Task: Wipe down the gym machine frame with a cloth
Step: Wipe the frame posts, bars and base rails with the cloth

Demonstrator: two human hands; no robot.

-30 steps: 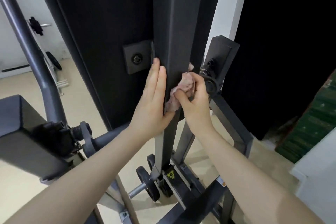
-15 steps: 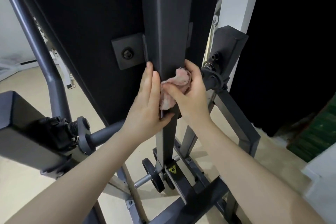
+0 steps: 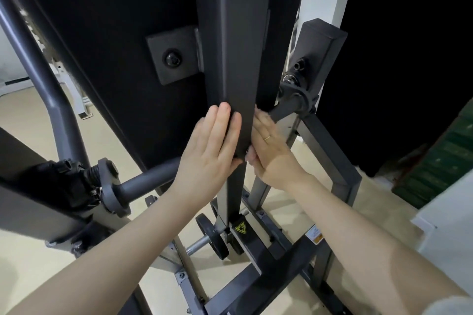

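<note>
A: Where are our hands right now?

B: In the middle of the frame, one on each side of the tall dark post (image 3: 231, 59). Our left hand (image 3: 213, 144) lies flat against the post's left face, fingers straight, holding nothing. Our right hand (image 3: 272, 151) presses on the post's right side with the fingers nearly straight.

A: And the cloth?

B: The pink cloth (image 3: 259, 113) is squashed between our right hand and the post. Only small fluffy bits peek out, above the fingers and under the heel of the hand. We cannot tell how well we hold it.

A: What could go wrong?

B: We think the cloth could slip. It is only pressed, not wrapped, so a fast rub might drop it to the floor (image 3: 38, 276) at the bottom of the frame.

A: Anything else?

B: The round joint with bolts (image 3: 297, 100) sits just right of our fingers. If we slide up too quick, our knuckles or the ring (image 3: 267, 138) might bump it. We might also miss the back of the post, because we cannot see it.
</note>
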